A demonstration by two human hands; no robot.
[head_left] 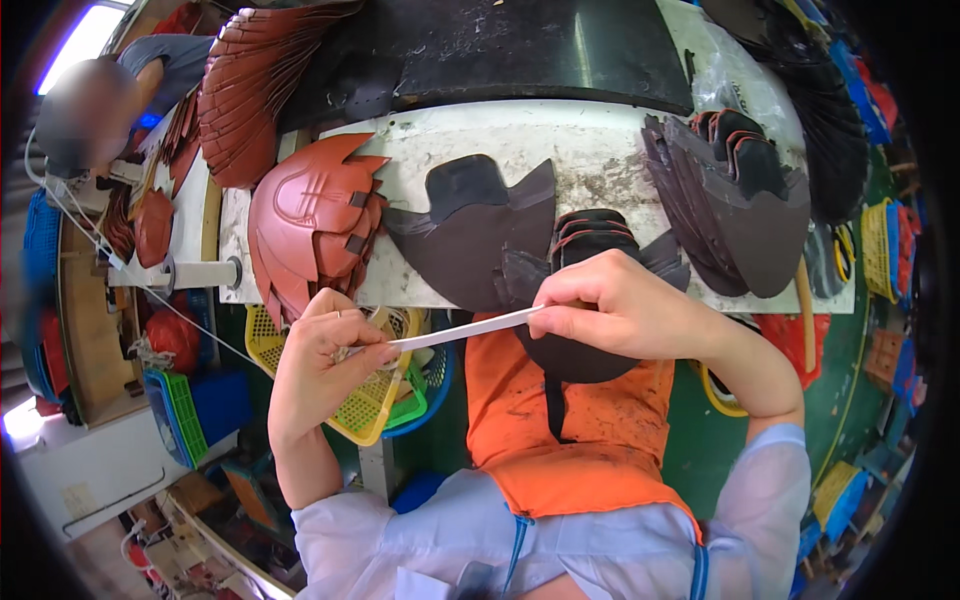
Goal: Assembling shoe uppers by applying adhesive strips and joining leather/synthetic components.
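A narrow white strip (465, 330) is stretched between my two hands, over the near edge of the white worktable. My left hand (325, 355) pinches one end between thumb and fingers. The other end is pinched by my right hand (605, 305). Under and beside my right hand lie dark shoe-upper pieces (585, 360), partly hidden by it and overhanging the edge. Flat on the table behind the strip is another dark upper piece (470, 235) with a black tab. Reddish-brown leather uppers (315, 215) are piled beyond my left hand.
More dark uppers (750, 220) are stacked at the table's right. A black board (540, 55) lies at the back, near a tall reddish-brown stack (240, 100). Below the edge hang yellow baskets (360, 405). A co-worker (95, 115) sits at the far left.
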